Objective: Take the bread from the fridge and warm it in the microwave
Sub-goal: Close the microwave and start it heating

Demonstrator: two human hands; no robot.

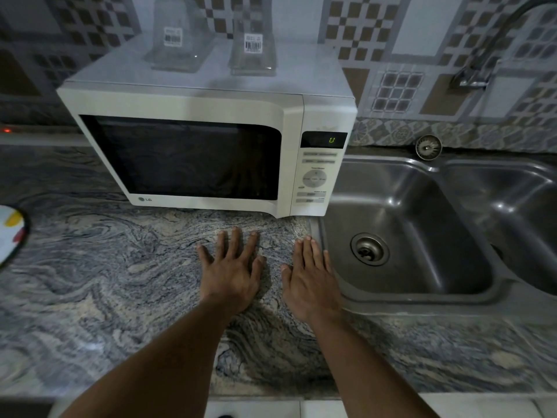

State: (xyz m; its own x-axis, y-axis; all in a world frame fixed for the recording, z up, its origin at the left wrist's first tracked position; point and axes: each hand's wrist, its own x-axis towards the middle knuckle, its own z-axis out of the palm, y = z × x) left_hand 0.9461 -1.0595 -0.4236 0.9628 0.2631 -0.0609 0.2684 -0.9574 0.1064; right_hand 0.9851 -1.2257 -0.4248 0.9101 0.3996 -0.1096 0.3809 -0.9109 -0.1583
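Left hand (230,268) & right hand (310,280) lie flat, palms down on tabletop (90,285), fingers straight & spread, holding nothing. White microwave (196,146) sits just beyond left hand's fingertips, door closed, display lit. Steel sink (416,224) just right of right hand.

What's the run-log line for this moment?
left hand: open, flat on grey marbled stone counter | right hand: open, flat on counter | white boxy microwave: door shut | bread: not in view
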